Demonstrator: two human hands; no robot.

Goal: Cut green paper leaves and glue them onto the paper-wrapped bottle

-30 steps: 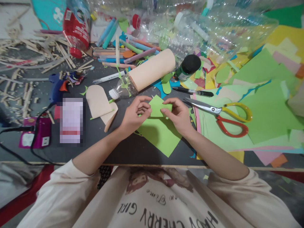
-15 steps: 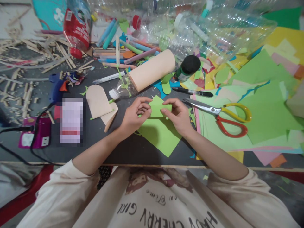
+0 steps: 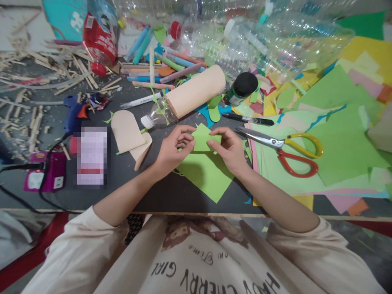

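Note:
A small piece of light green paper [image 3: 203, 141] is held up between my two hands. My left hand [image 3: 176, 149] pinches its left edge between thumb and fingers. On the opposite edge, my right hand [image 3: 228, 147] is closed with thumb and forefinger. Below lies a larger light green sheet [image 3: 211, 179], one corner pointing toward me. Just beyond the hands rests a clear bottle [image 3: 159, 112] wrapped in a peach paper tube [image 3: 199, 90]. Cut peach paper pieces [image 3: 125, 132] lie left of my left hand. Scissors [image 3: 277, 142] with yellow and red handles lie right of my right hand.
A blue glue gun [image 3: 72, 112], a blurred-out phone-like rectangle [image 3: 92, 155] and wood sticks [image 3: 36, 122] occupy the left. Behind are markers [image 3: 142, 45], a black-capped jar [image 3: 243, 87] and clear plastic bottles. Stacked coloured paper [image 3: 346, 143] covers the right side.

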